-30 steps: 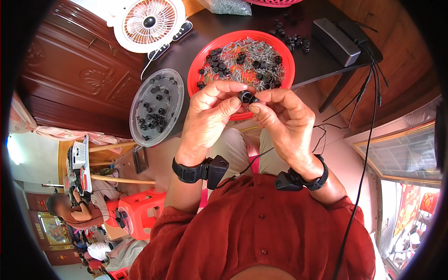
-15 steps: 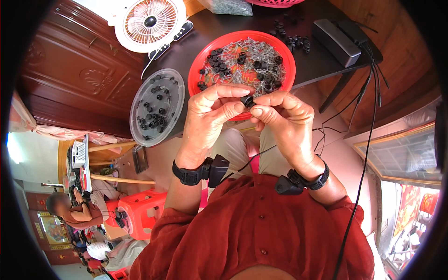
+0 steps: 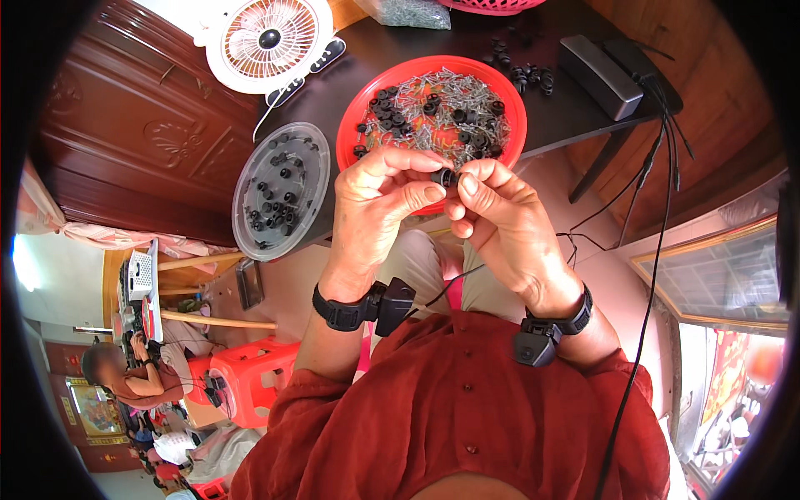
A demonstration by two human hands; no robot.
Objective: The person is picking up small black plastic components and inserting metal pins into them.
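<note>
Two hands [image 3: 442, 196] pinch a black part [image 3: 443, 177], seemingly, over red bowl [image 3: 512, 100].

Fan, speaker and a seated person round the dark table

A white fan [image 3: 268, 42] stands far left, a grey speaker box [image 3: 597, 77] far right; a seated person [image 3: 125, 375] is near left beside red stools [image 3: 250, 379].

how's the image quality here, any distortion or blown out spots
Head view: strong fisheye bend with a black rim; hands and red bowl are sharp and evenly lit; the white fan is bright, the far left edge overexposed.
</note>
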